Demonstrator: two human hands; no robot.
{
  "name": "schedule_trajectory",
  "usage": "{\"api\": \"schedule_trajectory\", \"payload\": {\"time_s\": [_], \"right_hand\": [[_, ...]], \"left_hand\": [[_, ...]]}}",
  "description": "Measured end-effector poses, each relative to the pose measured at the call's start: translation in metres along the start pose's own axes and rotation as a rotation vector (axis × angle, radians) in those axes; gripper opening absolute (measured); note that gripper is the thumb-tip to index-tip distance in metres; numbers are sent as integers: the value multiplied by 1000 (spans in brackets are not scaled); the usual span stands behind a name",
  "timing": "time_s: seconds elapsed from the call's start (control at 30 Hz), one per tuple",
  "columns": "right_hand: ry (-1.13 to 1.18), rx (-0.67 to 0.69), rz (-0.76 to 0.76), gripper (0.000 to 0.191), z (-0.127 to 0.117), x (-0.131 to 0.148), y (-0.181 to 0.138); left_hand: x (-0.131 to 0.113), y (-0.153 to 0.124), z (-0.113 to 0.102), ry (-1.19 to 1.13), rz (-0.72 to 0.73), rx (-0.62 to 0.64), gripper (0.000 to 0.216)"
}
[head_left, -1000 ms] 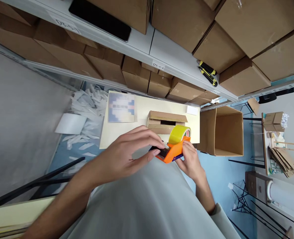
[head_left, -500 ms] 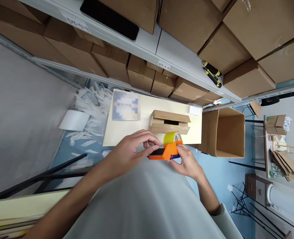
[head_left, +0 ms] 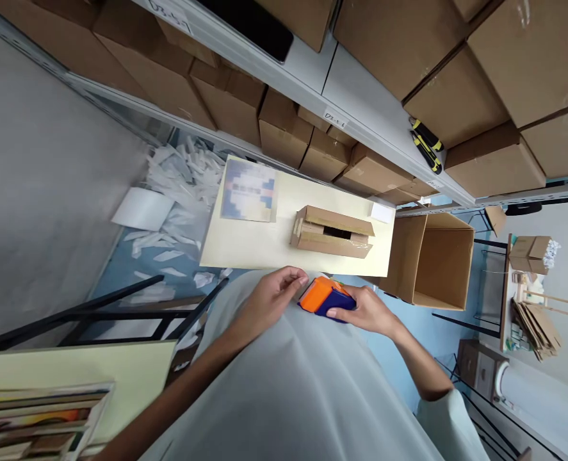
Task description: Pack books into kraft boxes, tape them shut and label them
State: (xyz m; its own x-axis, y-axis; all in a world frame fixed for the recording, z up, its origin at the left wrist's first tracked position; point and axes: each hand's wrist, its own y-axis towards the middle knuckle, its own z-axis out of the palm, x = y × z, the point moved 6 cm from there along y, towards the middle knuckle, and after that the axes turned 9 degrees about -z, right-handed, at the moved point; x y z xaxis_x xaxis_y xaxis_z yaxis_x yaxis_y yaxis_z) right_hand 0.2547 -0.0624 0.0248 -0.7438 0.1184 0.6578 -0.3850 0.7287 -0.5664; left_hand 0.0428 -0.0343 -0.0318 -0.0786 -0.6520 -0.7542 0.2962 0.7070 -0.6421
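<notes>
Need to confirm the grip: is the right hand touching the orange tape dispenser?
Touching. The head view shows the right hand with fingers wrapped over the orange tape dispenser.

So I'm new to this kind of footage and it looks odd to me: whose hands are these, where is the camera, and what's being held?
The camera sits on a person's head, looking down, so the view seems tilted. Both bare hands are theirs. The right hand has its grip around an orange and blue plastic tape dispenser; the left hand touches its end. Beyond lies a pale cream table bearing a small brown cardboard box with a gap between its flaps. Beside the table stands a large open cardboard carton.
</notes>
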Motion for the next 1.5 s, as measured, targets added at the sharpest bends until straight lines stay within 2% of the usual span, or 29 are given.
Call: {"api": "schedule_trajectory", "payload": {"time_s": [0.13,0.27,0.37,0.53,0.6,0.7,0.87,1.03,1.33,1.5], "right_hand": [[144,142,85,45,-19,-6,-21],[244,197,166,54,-48,-8,-24],[237,215,183,57,-77,-2,-9],[152,277,168,59,-125,-3,23],[147,307,167,61,-140,-10,35],[123,313,158,62,-153,-23,57],[67,381,180,67,-148,-52,97],[61,394,191,72,-138,-71,118],[51,402,187,72,-141,-69,127],[21,387,182,73,-137,-67,126]], "left_hand": [[-1,-3,3,-33,-25,1,49],[-8,7,-5,-119,-48,-49,50],[-15,19,-12,-204,-56,-79,51],[-13,49,-50,-363,-12,-323,51],[-7,67,-61,-402,-6,-342,49],[3,92,-65,-439,-17,-343,47],[16,113,-59,-467,-42,-371,44],[26,121,-57,-479,-84,-391,40],[52,147,-61,-507,-102,-390,40],[69,176,-38,-512,-180,-311,46]]}}
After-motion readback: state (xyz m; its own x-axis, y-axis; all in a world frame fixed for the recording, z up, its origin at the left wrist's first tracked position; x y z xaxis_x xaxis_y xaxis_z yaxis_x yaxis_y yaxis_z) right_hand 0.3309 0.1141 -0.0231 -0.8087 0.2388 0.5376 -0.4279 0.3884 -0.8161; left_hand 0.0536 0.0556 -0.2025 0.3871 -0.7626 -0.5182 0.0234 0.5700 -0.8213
